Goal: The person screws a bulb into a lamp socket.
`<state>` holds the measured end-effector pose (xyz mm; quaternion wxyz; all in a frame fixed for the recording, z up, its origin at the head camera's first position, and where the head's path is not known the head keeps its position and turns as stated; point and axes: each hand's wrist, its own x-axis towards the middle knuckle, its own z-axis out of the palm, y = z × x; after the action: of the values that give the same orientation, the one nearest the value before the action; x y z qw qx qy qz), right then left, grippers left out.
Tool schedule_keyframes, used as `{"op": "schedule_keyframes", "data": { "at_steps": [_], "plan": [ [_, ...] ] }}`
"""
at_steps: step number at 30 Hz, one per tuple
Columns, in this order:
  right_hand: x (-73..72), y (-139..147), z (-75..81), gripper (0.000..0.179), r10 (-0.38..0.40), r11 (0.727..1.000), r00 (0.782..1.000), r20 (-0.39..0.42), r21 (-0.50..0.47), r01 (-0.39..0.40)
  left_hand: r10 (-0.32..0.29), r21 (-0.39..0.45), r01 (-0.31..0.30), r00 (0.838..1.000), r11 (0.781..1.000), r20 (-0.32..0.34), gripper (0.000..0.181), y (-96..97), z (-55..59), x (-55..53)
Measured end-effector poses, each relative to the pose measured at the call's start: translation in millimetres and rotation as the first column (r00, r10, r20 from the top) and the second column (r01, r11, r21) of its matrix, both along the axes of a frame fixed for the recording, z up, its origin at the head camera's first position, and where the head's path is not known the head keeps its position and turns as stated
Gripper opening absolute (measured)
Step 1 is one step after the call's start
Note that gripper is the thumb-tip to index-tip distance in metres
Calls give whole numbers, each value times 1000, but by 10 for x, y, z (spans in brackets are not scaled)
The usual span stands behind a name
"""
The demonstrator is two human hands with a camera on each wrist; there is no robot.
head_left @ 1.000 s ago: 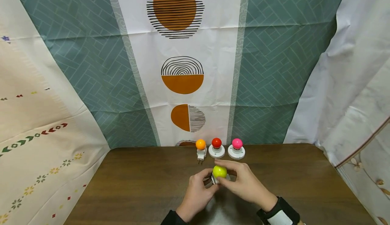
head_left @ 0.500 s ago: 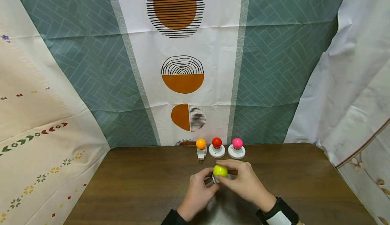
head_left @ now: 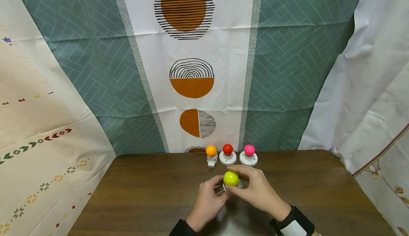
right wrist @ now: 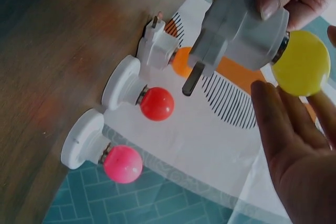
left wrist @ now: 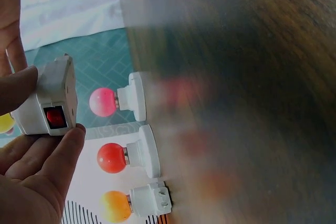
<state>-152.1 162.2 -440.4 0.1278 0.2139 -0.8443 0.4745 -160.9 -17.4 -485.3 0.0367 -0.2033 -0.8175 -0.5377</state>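
A yellow light bulb [head_left: 231,178] sits in a white plug-in lamp socket [right wrist: 239,30], held up over the table. My left hand [head_left: 207,202] grips the socket between thumb and fingers. On the socket's near face a red rocker switch [left wrist: 54,117] shows in the left wrist view, and a metal plug prong [right wrist: 193,79] sticks out in the right wrist view. My right hand [head_left: 257,190] holds the bulb, with the thumb on one side and fingertips on the other. In the right wrist view these fingers are spread around the bulb.
At the back of the brown table [head_left: 153,193] stand an orange bulb [head_left: 211,151] in a plug-in socket, a red bulb [head_left: 228,149] and a pink bulb [head_left: 249,149] in round white bases. A patterned cloth [head_left: 281,69] hangs behind the table.
The thumb and index finger of my right hand have spread slightly wider around the yellow bulb. My left hand keeps its grip on the socket, nearly still.
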Motion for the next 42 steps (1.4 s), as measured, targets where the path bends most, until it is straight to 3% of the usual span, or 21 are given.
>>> {"op": "schedule_keyframes", "data": {
  "at_steps": [6, 14, 19, 27, 31, 34, 42],
  "plan": [
    [-2, 44, 27, 48, 116, 993, 992, 39, -3, -116, 5, -12, -5, 1000, 1000, 2, 32, -7, 21, -9],
    [-6, 41, 18, 43, 135, 990, 989, 55, -54, -132, 0, 21, -1, 999, 1000, 32, 32, -14, 6, -9],
    [7, 13, 19, 43, 90, 993, 995, 46, -78, -86, 9, 16, -9, 1000, 1000, 21, 32, -19, 26, 4],
    [8, -51, 34, 41, -77, 992, 996, 52, -95, 82, 29, 5, -29, 1000, 1000, 10, 34, -8, 46, -1],
    [7, -69, 34, 41, -106, 990, 993, 55, -83, 110, 30, 9, -30, 1000, 1000, -2, 32, -10, 27, -12],
    [8, -54, 39, 44, -78, 995, 996, 42, -60, 81, 32, 13, -32, 999, 999, -5, 32, -19, 18, -14],
    [-2, 16, 69, 54, 89, 996, 996, 13, 16, -89, 30, -9, -30, 1000, 1000, 7, 34, -43, 29, -14]
  ]
}}
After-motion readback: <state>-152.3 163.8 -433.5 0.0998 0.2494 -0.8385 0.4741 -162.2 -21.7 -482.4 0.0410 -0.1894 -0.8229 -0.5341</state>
